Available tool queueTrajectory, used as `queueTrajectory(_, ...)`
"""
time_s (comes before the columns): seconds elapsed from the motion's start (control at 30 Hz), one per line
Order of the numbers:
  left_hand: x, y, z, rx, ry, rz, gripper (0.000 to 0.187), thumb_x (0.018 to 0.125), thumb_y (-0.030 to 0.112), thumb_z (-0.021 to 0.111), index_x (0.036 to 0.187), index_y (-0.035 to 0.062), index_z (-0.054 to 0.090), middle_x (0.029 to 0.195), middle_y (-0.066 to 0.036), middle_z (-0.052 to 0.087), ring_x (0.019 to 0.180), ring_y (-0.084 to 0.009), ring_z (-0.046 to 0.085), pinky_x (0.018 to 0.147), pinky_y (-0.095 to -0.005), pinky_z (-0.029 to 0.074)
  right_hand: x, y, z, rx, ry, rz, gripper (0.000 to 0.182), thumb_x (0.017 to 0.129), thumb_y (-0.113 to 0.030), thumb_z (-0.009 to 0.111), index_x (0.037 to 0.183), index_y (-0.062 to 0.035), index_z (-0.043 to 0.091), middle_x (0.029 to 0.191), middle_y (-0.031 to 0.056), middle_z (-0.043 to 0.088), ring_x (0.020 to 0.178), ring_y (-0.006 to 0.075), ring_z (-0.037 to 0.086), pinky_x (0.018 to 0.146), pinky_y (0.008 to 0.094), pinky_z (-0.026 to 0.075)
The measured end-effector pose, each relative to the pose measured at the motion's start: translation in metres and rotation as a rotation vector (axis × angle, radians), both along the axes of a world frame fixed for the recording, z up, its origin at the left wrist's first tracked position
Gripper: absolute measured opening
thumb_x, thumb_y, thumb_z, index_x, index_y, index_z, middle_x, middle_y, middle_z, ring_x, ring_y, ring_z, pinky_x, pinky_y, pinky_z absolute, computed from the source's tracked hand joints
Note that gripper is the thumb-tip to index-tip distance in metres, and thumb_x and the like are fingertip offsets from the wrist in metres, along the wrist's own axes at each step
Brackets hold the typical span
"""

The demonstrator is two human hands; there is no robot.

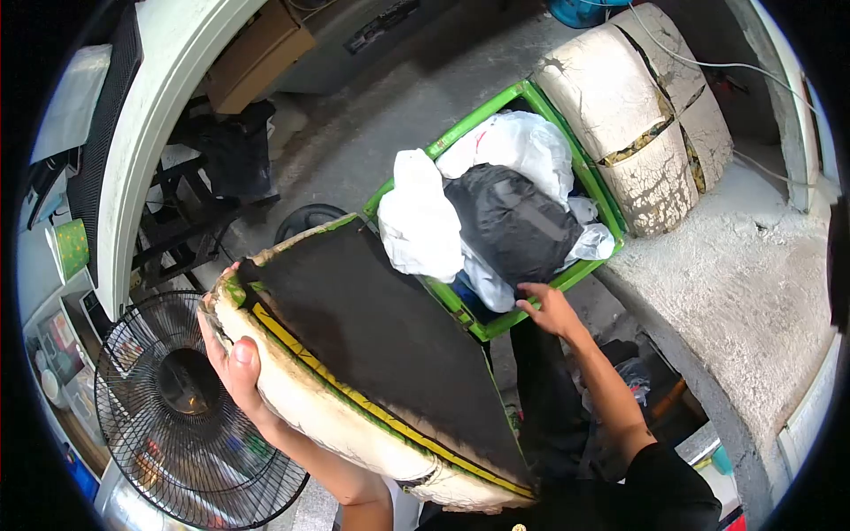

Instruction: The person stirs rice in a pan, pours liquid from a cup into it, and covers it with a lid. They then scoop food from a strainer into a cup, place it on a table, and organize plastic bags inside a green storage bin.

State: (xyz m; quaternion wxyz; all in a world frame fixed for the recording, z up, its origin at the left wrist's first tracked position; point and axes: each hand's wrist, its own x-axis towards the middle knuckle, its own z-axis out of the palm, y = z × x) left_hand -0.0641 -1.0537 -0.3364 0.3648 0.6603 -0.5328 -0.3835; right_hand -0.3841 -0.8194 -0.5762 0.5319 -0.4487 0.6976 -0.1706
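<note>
My left hand (pixel 237 367) grips the edge of a padded lid (pixel 354 416), tilted up on its side. The lid has a worn, cracked cream cover, a black underside (pixel 381 327) and a yellow strip (pixel 341 376) along its edge. Beside it stands an open box with a green frame (pixel 567 276). In the box lie a black plastic bag (pixel 513 221), a white plastic bag (pixel 416 212) and a whitish, more see-through bag (pixel 522 146). My right hand (pixel 551 311) is at the near green rim, by the black bag, with thumb and fingers apart; its fingertips partly overlap the bag.
A black fan (pixel 190 389) stands close by on the left. Against the box's far right side is a cracked cream cushion (pixel 611 106). A rough concrete ledge (pixel 708 274) runs along the right. At the upper left are a cardboard box (pixel 257 57) and a dark stand (pixel 195 212).
</note>
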Motion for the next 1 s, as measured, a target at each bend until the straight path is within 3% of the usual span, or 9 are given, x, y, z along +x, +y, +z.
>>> queueTrajectory(0.13,0.008,-0.024,-0.006,0.008,0.005,-0.009,0.083,0.070,0.048,0.068,0.124,-0.0094,0.041,0.125,-0.023,0.048,0.116,-0.0295,0.047,0.103,-0.0387,0.029,-0.001,-0.052,0.013,-0.344,0.250,-0.006,0.044,0.076,-0.019,0.070,0.114,-0.0036,0.056,0.108,0.0166,0.057,0.100,0.0344,0.055,0.087,0.0379,0.046)
queueTrajectory(0.17,-0.035,0.018,0.000,0.009,0.008,-0.014,0.083,0.070,0.048,0.068,0.124,-0.0095,0.041,0.125,-0.023,0.048,0.116,-0.0295,0.047,0.103,-0.0387,0.029,0.010,-0.070,0.018,-0.362,0.157,-0.063,0.047,0.076,-0.021,0.070,0.116,-0.0038,0.055,0.113,0.0190,0.054,0.105,0.0355,0.052,0.090,0.0388,0.044)
queueTrajectory(0.27,0.004,-0.026,-0.006,0.012,0.008,-0.028,0.083,0.070,0.048,0.068,0.124,-0.0096,0.041,0.125,-0.023,0.048,0.116,-0.0295,0.046,0.103,-0.0388,0.029,0.064,-0.128,0.033,-0.532,0.079,0.023,0.055,0.075,-0.023,0.071,0.123,-0.0059,0.050,0.123,0.0260,0.045,0.116,0.0391,0.043,0.096,0.0422,0.039)
queueTrajectory(0.43,-0.017,-0.009,0.000,-0.016,0.011,-0.086,0.083,0.070,0.048,0.068,0.123,-0.0098,0.042,0.125,-0.023,0.048,0.116,-0.0296,0.046,0.103,-0.0390,0.029,0.139,-0.160,-0.123,-0.305,0.408,0.373,0.032,0.081,-0.018,0.052,0.108,-0.0013,0.058,0.126,0.0250,0.043,0.119,0.0380,0.040,0.097,0.0435,0.038)
queueTrajectory(0.6,-0.024,-0.012,0.000,-0.011,-0.017,-0.082,0.083,0.070,0.049,0.068,0.123,-0.0100,0.042,0.125,-0.023,0.048,0.116,-0.0297,0.046,0.103,-0.0391,0.029,0.148,-0.193,-0.153,0.078,0.315,0.572,0.025,0.076,-0.010,0.053,0.096,0.0005,0.064,0.107,0.0226,0.056,0.107,0.0364,0.049,0.093,0.0414,0.041)
queueTrajectory(0.67,-0.017,-0.011,0.002,0.004,-0.013,-0.072,0.083,0.070,0.049,0.068,0.123,-0.0101,0.042,0.125,-0.023,0.048,0.116,-0.0298,0.046,0.103,-0.0392,0.029,0.149,-0.180,-0.156,-0.175,0.343,0.322,0.022,0.078,-0.010,0.053,0.094,0.0003,0.064,0.096,0.0222,0.060,0.103,0.0357,0.050,0.091,0.0405,0.043)
queueTrajectory(0.8,-0.017,-0.007,0.004,0.000,0.008,-0.057,0.083,0.070,0.049,0.067,0.123,-0.0103,0.042,0.125,-0.023,0.047,0.116,-0.0298,0.046,0.103,-0.0393,0.028,0.073,-0.167,-0.049,-0.195,-0.102,0.058,0.027,0.082,-0.017,0.057,0.101,0.0019,0.062,0.105,0.0205,0.061,0.097,0.0352,0.059,0.086,0.0378,0.047)
queueTrajectory(0.87,-0.022,-0.005,0.004,0.002,0.014,-0.046,0.083,0.070,0.050,0.067,0.123,-0.0104,0.042,0.125,-0.023,0.047,0.116,-0.0299,0.046,0.103,-0.0394,0.028,0.037,-0.176,-0.030,-0.281,0.049,-0.215,0.027,0.081,-0.019,0.061,0.099,0.0002,0.063,0.097,0.0195,0.064,0.091,0.0346,0.061,0.081,0.0371,0.048)
queueTrajectory(1.0,-0.047,-0.011,0.002,-0.004,-0.081,-0.009,0.087,0.067,0.054,0.069,0.119,-0.0114,0.045,0.123,-0.022,0.048,0.115,-0.0292,0.046,0.102,-0.0389,0.029,0.019,-0.235,-0.070,-0.275,0.507,-0.110,0.035,0.078,-0.030,0.066,0.094,0.0009,0.064,0.091,0.0182,0.064,0.087,0.0355,0.060,0.081,0.0425,0.046)
